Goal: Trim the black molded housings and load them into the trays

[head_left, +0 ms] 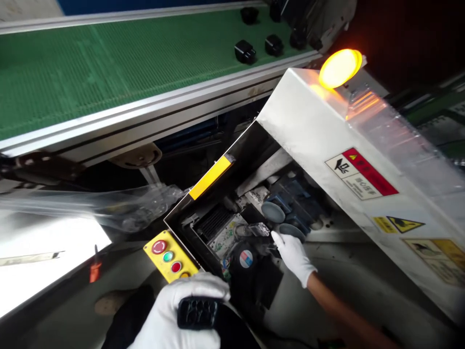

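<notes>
Fingers-wise, clamping a black plastic block in the white-gloved left hand, down on the near side, a bit left of centre. Gripping it from above and below, with a dark, hollow-looking end facing the camera. Over to the right, reaching into the open side of a white machine with the right hand, gloved too but bare along the forearm. Pointing far-left with that one, right by a pair of round grey discs. Can't tell about actual contact there, or about fingers apart versus closed on something. Just left of that hand, got a dark round housing with a red, white and blue sticker.

Just beyond the left hand, got a yellow control box with red and green buttons. Farther off, running from the far left toward the far right, a green belt, with several black pieces scattered at its right end. Also got a lit amber lamp on top of the machine, plus some clear plastic crumpled below the belt on the left.
</notes>
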Tool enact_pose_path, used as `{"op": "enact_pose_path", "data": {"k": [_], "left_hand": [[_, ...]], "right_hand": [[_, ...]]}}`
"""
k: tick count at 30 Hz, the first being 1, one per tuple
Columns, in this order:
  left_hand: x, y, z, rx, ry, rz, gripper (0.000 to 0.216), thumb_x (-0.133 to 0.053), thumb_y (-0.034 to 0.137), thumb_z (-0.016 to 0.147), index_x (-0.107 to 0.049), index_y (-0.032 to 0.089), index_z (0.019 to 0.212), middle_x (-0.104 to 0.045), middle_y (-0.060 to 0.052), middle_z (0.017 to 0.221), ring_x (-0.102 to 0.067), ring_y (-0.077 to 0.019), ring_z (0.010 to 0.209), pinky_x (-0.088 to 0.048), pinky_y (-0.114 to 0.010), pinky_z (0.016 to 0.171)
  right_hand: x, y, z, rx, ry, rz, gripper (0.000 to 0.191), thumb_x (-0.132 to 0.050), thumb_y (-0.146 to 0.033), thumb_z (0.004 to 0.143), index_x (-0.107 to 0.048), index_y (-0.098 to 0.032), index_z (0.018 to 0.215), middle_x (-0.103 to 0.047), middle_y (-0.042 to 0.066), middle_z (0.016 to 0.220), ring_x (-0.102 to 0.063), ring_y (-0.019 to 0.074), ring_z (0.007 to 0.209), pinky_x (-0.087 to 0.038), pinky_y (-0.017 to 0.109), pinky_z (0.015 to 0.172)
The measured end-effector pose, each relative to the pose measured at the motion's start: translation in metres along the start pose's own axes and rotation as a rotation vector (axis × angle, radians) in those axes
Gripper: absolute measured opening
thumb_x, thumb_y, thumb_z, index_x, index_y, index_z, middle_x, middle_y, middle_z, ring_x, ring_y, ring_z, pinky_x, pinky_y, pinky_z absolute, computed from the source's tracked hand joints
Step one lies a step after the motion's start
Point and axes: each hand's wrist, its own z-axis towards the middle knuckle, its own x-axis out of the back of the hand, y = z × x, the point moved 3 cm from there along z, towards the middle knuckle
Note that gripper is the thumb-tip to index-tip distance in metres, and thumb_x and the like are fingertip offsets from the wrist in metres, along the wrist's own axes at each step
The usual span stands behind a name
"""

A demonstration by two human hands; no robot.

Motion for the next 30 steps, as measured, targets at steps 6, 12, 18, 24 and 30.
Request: {"op": "enact_pose_path", "data": {"k": [6, 12, 18, 24, 30], "left_hand": [[-0.011, 0.003, 0.009, -0.022, -0.007, -0.042, 0.035, -0.087, 0.023, 0.059, -0.076, 0.029, 0.092, -0.074, -0.004, 0.102, -0.067, -0.0286, 0.098, -0.050, -0.040, 0.092], [-0.014, 0.019, -0.013, -0.258, -0.056, -0.171, 0.046, -0.093, 0.023, 0.044, -0.078, 0.027, 0.087, -0.076, -0.006, 0.086, -0.067, -0.0293, 0.094, -0.052, -0.041, 0.087], [0.000, 0.026, -0.061, -0.233, 0.030, -0.290, 0.053, -0.094, 0.034, 0.036, -0.078, 0.021, 0.084, -0.076, -0.008, 0.083, -0.069, -0.0300, 0.090, -0.052, -0.040, 0.084], [0.049, 0.031, -0.145, 0.098, 0.444, -0.101, 0.021, -0.084, 0.033, 0.057, -0.075, 0.021, 0.071, -0.076, -0.005, 0.074, -0.070, -0.0269, 0.076, -0.054, -0.032, 0.069], [0.133, 0.049, -0.258, 0.118, 0.661, -0.009, 0.030, -0.077, 0.010, 0.051, -0.073, 0.024, 0.077, -0.074, 0.002, 0.074, -0.064, -0.0205, 0.070, -0.045, -0.024, 0.058]], "right_hand": [[-0.009, 0.004, 0.000, -0.063, -0.040, -0.018, 0.053, -0.032, -0.051, 0.095, -0.069, -0.020, 0.074, -0.073, 0.011, 0.075, -0.065, 0.0219, 0.069, -0.039, 0.031, 0.063], [-0.008, 0.007, -0.003, -0.043, -0.089, 0.050, 0.052, -0.033, -0.055, 0.091, -0.069, -0.023, 0.069, -0.074, 0.010, 0.073, -0.065, 0.0252, 0.069, -0.040, 0.032, 0.063], [0.000, 0.007, -0.030, -0.055, 0.080, 0.152, 0.045, -0.035, -0.052, 0.088, -0.070, -0.022, 0.089, -0.074, 0.015, 0.096, -0.068, 0.0337, 0.085, -0.050, 0.041, 0.069], [-0.056, -0.191, -0.098, 0.196, 0.218, 0.566, 0.035, -0.038, -0.042, 0.091, -0.067, -0.024, 0.102, -0.072, 0.012, 0.108, -0.067, 0.0319, 0.101, -0.056, 0.042, 0.079], [-0.079, -0.513, -0.118, 0.839, -0.061, 0.656, 0.026, -0.048, -0.031, 0.095, -0.062, -0.020, 0.114, -0.066, 0.005, 0.119, -0.062, 0.0214, 0.107, -0.051, 0.040, 0.094]]}}
